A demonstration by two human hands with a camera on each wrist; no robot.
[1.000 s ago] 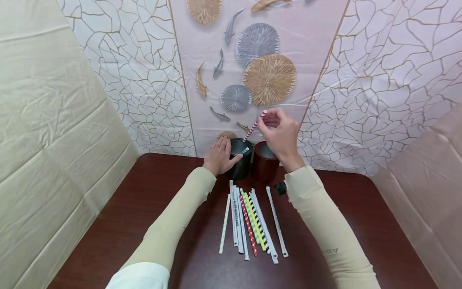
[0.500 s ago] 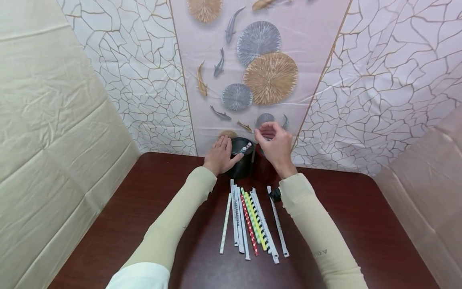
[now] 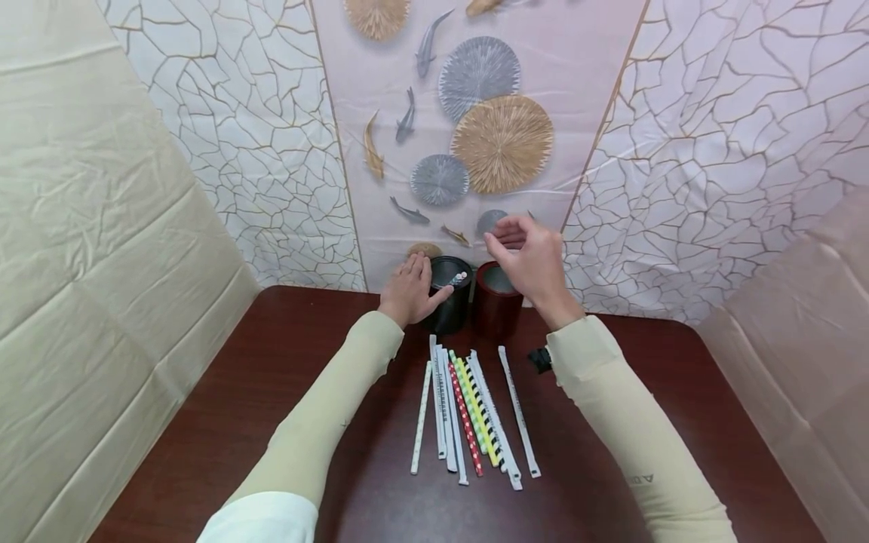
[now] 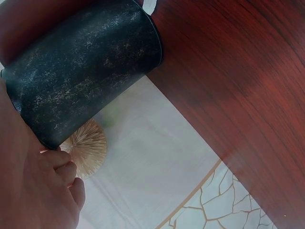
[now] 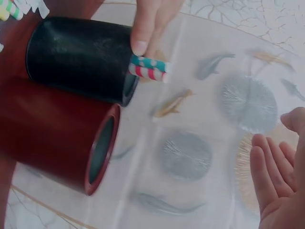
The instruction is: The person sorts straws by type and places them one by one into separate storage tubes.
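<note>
My left hand (image 3: 409, 290) lies around the left side of the rim of the black cup (image 3: 453, 311), thumb along the front. Just past the thumb, two straw ends stick out of that cup: a teal one with white dots (image 5: 150, 63) and a pink-and-white striped one (image 5: 147, 73). My right hand (image 3: 532, 264) hovers above and right of the dark red cup (image 3: 498, 315). Its fingers are loosely bent and the thumb stands apart from them, with nothing between. In the right wrist view the red cup's opening shows no straw sticking out.
In front of the cups lie several straws on the dark wood table (image 3: 285, 422): a red dotted one (image 3: 466, 418), a yellow one (image 3: 478, 415) and white paper-wrapped ones. One wrapped straw (image 3: 519, 415) lies apart at the right. A patterned cloth (image 3: 434, 113) hangs right behind the cups.
The pink striped straw went from my right hand down into the black cup. The right hand let go, then drew back to the right. My left hand stayed at the cup.
</note>
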